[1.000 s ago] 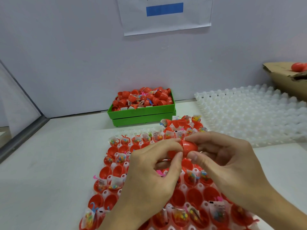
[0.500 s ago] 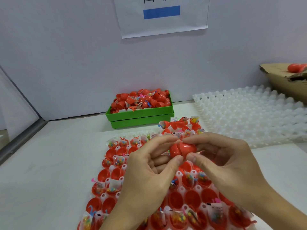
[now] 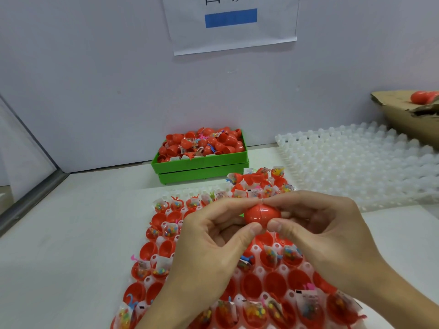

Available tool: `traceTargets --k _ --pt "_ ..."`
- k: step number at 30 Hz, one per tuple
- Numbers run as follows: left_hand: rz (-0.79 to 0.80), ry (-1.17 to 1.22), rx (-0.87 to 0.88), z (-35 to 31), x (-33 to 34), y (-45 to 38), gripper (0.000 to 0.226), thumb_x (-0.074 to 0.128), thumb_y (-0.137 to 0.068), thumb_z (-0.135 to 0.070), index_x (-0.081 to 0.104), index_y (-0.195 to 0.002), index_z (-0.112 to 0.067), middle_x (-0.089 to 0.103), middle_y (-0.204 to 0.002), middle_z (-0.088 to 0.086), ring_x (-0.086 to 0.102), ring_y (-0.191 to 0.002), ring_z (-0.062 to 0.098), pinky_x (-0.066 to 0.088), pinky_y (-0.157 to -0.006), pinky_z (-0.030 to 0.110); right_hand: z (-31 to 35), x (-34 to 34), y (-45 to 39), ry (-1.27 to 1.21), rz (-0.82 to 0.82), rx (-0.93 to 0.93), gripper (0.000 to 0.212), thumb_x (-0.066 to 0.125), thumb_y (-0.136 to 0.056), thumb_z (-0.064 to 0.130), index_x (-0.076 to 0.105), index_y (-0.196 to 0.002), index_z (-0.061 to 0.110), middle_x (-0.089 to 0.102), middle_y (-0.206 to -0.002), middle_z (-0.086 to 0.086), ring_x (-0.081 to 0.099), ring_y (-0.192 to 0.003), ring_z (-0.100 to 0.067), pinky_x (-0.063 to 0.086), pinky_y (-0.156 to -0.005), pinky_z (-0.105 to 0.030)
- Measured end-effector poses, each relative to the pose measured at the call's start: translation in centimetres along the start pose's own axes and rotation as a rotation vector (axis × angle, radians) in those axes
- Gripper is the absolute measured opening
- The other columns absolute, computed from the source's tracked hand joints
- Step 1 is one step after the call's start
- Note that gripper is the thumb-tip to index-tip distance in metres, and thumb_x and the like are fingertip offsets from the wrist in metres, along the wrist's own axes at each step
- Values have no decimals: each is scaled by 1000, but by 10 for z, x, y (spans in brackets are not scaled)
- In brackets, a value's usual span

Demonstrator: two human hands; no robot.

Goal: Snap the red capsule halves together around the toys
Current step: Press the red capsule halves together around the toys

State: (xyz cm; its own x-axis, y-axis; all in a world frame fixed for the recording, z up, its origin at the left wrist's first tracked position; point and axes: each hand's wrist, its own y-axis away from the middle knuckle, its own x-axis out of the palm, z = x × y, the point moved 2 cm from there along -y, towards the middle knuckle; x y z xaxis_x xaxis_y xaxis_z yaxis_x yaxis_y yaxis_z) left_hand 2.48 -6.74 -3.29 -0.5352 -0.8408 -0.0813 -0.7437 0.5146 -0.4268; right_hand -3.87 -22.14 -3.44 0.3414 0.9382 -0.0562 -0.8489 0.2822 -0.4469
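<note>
On my white counter I note a stack of white empty cell trays at right, a torn cardboard box behind it, and a paper notice on the wall.

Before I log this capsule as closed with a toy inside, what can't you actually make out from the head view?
- Red capsule: opaque shell, so its contents are hidden; both thumbs cover part of the seam.
- Tray of halves: left hand and right hand hide its middle; bottom edge cuts off the near rows.
- Cardboard box: cut off by the right edge.
- Paper sign: text cut off by the top edge.
</note>
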Motion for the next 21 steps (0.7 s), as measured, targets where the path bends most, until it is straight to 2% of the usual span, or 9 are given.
traceTargets --k 6,10,21 --pt "25 6 -14 -1 0 0 28 68 -80 -5 71 -107 -11 77 -101 0 74 -95 15 57 -82 21 3 0 -1 -67 -3 43 32 76 -67 9 79 -93 28 77 -78 -4 75 -71 -18 59 -67 -21" --pt "16 24 -31 0 1 0 29 68 -79 -7 70 -108 -9 77 -99 1 74 -93 17 58 -81 22 5 0 -1 -88 -10 62 29 75 -64 14 79 -90 27 77 -75 -1 74 -65 -13 56 -62 -16" --pt "-32 -2 -28 -2 2 0 29 71 -73 -11 73 -101 -18 78 -94 -7 75 -87 11 57 -75 17 5 1 0 -73 -7 50 29 76 -65 16 79 -90 29 77 -76 -1 74 -66 -14 57 -62 -17"
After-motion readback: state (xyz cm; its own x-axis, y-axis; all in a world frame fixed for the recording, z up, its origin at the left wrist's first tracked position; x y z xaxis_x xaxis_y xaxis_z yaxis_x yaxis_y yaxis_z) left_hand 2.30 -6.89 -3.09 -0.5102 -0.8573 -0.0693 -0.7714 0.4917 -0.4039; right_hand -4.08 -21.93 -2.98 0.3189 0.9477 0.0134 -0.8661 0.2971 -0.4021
